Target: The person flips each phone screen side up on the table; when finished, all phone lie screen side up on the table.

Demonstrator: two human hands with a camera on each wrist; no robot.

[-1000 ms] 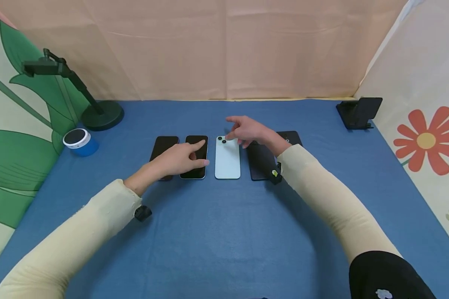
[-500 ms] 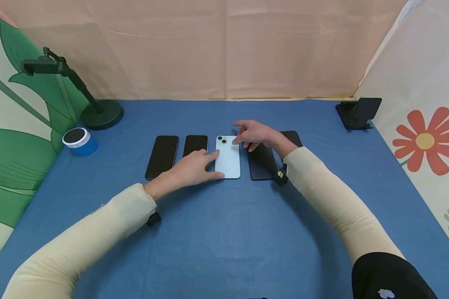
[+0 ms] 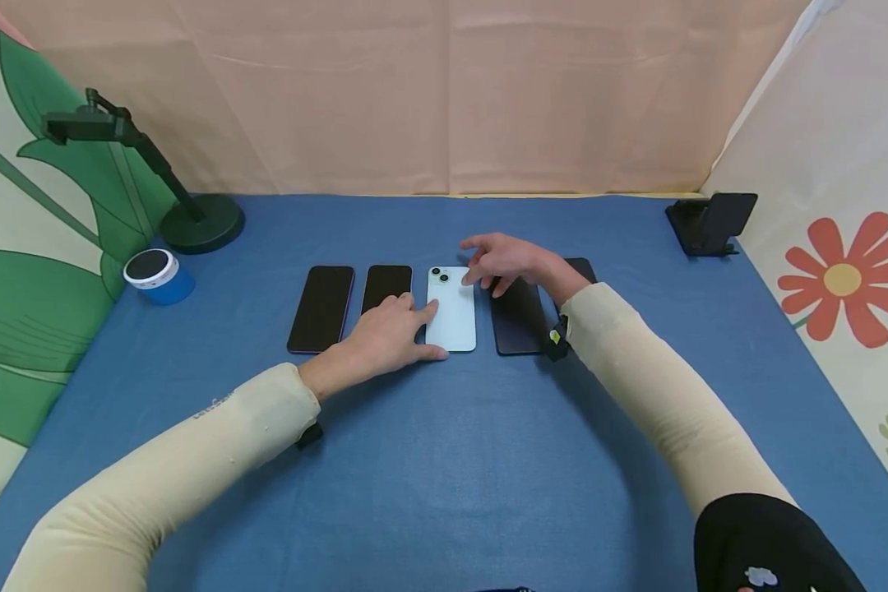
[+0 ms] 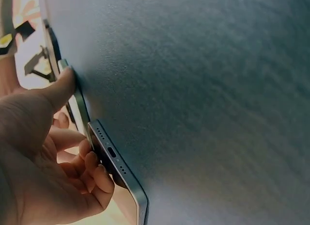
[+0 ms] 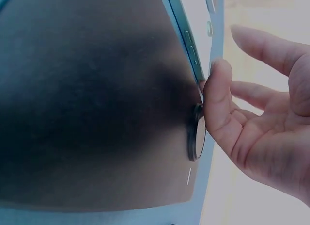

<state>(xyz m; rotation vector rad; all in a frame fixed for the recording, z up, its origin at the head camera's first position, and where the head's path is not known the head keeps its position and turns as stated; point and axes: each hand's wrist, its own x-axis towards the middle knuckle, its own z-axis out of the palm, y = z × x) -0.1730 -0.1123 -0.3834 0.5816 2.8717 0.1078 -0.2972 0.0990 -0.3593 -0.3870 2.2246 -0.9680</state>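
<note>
A light blue phone (image 3: 452, 321) lies back up on the blue table, its camera lenses at the far end. At its near left corner is my left hand (image 3: 377, 339), with the thumb at the bottom edge and the forefinger at the left side. Its other fingers curl over a black-screened phone (image 3: 387, 283), seen edge-on in the left wrist view. My right hand (image 3: 506, 261) hovers by the light phone's far right corner, thumb tip at or just over it and forefinger extended. Beneath this hand lies a dark phone (image 3: 516, 322), partly hidden.
Another black-screened phone (image 3: 321, 309) lies at the left end of the row. A further dark device (image 3: 583, 268) shows behind the right wrist. A black lamp (image 3: 201, 224) and a blue-white tub (image 3: 159, 278) stand at left, a black stand (image 3: 710, 224) at the back right.
My left hand has moved right, from the second black-screened phone to the light blue phone. My right hand has shifted slightly right. The phones stay in place.
</note>
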